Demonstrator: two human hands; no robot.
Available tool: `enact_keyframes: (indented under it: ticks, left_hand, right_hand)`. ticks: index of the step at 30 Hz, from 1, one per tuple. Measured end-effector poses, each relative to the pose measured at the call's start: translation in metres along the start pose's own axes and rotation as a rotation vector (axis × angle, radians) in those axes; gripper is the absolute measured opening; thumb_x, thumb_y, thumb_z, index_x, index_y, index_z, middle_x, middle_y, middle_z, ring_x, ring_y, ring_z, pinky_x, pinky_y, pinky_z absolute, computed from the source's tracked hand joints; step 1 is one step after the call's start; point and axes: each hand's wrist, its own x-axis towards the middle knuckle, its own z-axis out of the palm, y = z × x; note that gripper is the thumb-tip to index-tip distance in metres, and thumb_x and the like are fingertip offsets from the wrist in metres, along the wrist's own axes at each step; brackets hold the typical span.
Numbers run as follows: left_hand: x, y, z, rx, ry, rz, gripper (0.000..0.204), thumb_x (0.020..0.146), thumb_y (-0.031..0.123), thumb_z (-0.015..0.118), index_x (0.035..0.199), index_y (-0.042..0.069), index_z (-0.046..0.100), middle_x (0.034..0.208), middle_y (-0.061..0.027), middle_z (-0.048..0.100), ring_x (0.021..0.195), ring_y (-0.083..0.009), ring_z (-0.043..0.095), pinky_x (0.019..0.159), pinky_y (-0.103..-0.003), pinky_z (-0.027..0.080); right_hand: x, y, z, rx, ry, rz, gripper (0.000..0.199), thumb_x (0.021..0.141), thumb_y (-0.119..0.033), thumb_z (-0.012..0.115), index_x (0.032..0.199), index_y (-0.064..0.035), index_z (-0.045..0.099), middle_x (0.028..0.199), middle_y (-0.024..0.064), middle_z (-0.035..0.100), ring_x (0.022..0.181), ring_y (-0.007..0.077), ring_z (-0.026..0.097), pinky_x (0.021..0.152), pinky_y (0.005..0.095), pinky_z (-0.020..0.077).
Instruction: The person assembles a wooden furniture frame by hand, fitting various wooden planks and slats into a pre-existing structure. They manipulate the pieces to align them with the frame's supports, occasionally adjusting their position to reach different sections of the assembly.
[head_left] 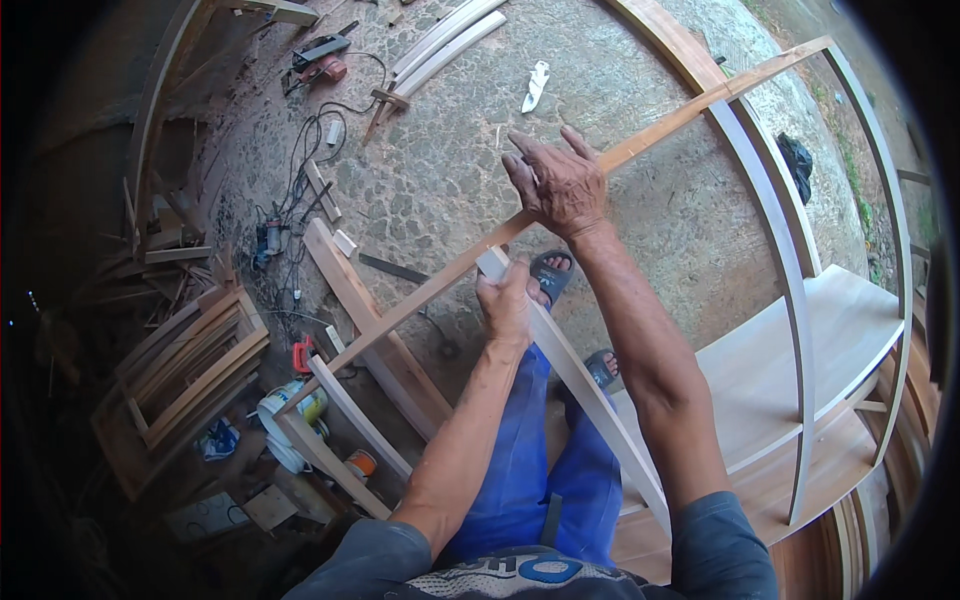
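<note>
My left hand (508,300) is closed around the upper end of a pale wooden strip (590,385), which slants down toward my right side. Just beyond it, a long narrow wooden rail (660,128) crosses from lower left to upper right. My right hand (562,188) lies over this rail with its fingers spread; its palm side is hidden. Near the rail's right part, a curved wooden piece (765,210) crosses it. At the rail's lower left end, short wooden pieces (355,410) join or meet it.
A wide wooden panel (740,350) lies at the right. On the stone floor are a power tool (322,62), cables, a wooden plank (345,270) and curved strips (450,50). Stacked frames (200,375) and buckets (285,405) stand at the left. My sandalled feet are below the rail.
</note>
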Motion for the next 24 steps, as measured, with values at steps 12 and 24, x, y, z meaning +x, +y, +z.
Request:
enact_keyframes:
  ticks: [12,24]
  left_hand:
    - [0.009,0.001,-0.005,0.050,0.002,0.002,0.048,0.092,0.009,0.063,0.136,0.006,0.044,0.071,0.0018,0.047,0.051,-0.0080,0.045,0.046,-0.027,0.043]
    - [0.009,-0.005,-0.003,0.100,0.031,-0.035,0.048,0.092,0.010,0.063,0.135,0.005,0.043,0.074,0.0003,0.048,0.053,-0.0093,0.046,0.047,-0.030,0.043]
  right_hand:
    - [0.006,0.003,0.025,-0.162,-0.087,0.091,0.031,0.093,-0.046,0.063,0.103,-0.0187,0.071,0.071,0.0045,0.071,0.060,0.0223,0.068,0.055,0.0341,0.0476]
    - [0.003,0.000,0.024,-0.171,-0.125,0.149,0.033,0.092,-0.049,0.062,0.087,-0.0175,0.067,0.066,0.0057,0.068,0.061,0.0248,0.068,0.056,0.0379,0.0495]
